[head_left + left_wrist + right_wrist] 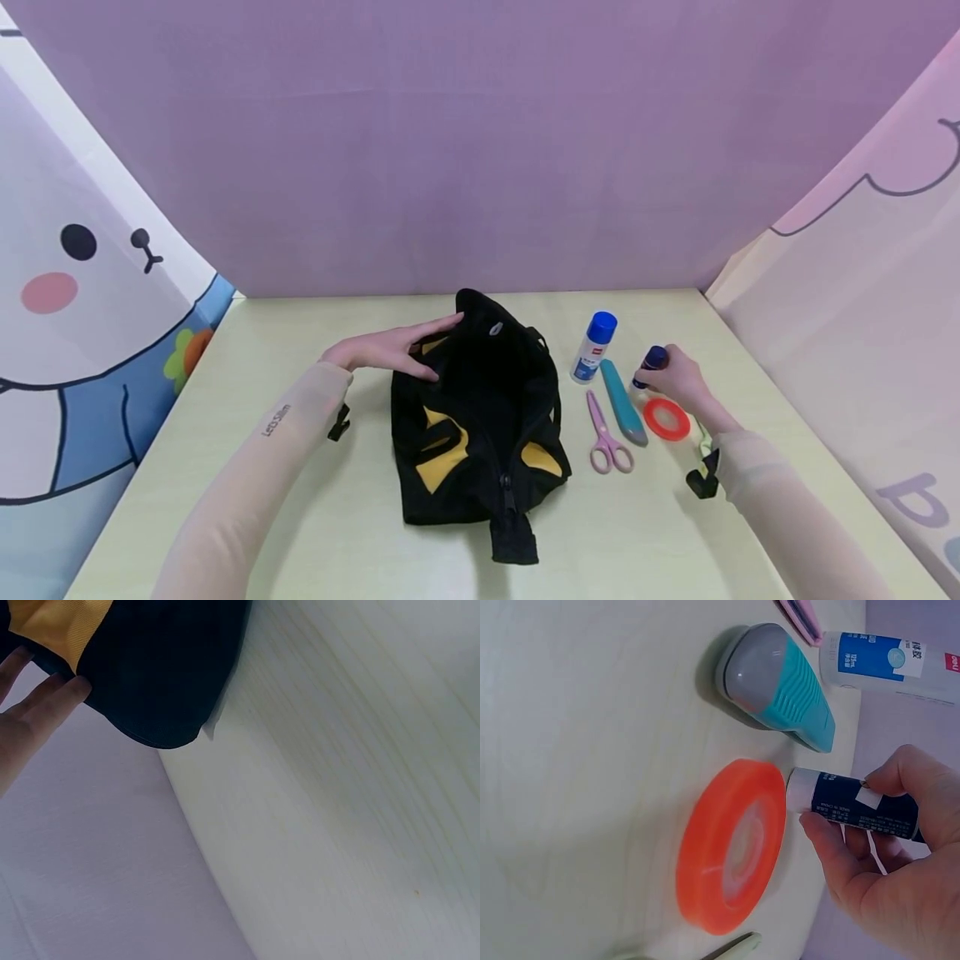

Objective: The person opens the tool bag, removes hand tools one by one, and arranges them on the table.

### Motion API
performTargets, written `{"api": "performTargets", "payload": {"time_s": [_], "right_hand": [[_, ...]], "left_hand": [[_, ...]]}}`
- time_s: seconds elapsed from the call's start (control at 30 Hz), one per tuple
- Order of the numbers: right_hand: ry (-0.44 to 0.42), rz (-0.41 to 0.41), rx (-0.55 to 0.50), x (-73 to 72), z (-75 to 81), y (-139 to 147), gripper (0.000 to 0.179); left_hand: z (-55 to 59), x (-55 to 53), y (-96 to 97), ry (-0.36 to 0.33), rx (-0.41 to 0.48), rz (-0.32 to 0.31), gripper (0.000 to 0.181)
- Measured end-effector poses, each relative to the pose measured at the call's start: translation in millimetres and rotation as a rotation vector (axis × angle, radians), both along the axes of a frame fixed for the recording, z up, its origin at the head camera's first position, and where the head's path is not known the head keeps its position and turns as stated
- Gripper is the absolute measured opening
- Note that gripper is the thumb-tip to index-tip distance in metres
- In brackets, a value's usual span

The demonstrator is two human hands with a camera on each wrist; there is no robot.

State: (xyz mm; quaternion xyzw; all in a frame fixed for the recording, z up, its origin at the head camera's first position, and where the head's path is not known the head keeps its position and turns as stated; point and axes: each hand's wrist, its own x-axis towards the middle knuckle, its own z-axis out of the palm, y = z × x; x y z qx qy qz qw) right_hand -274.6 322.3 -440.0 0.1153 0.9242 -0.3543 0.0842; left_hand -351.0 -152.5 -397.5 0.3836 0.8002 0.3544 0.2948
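Note:
A black bag with yellow patches lies on the table, its zipped mouth gaping. My left hand rests on the left edge of that mouth, fingers stretched along the far rim and thumb spread toward the near side. In the left wrist view, its fingertips touch the bag's fabric. Over on the right, my right hand pinches a dark blue glue stick between thumb and fingers. The glue stick's white end is beside an orange tape roll; whether it touches the table I cannot tell.
Between bag and right hand stand a clear glue bottle with a blue cap, a long teal and grey tool and pink scissors. A pale green item is partly hidden by the right wrist. A purple curtain hangs behind.

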Motion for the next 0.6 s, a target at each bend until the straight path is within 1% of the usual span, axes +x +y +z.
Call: {"api": "performTargets", "payload": {"time_s": [0.17,0.4,0.6], "right_hand": [[0.006,0.01,0.0,-2.7,-2.8,-1.5,0.056],[0.01,0.025,0.021,-2.5,-8.5,-2.6,0.055],[0.006,0.034,0.036,-1.0,-6.4,-3.2,0.056]], "left_hand": [[0.9,1.2,-1.6,0.011,0.0,0.016,0.096],[-3.1,1.5,-2.6,0.001,0.007,0.036,0.094],[-5.5,1.3,-2.2,0.04,0.031,0.055,0.091]]}}
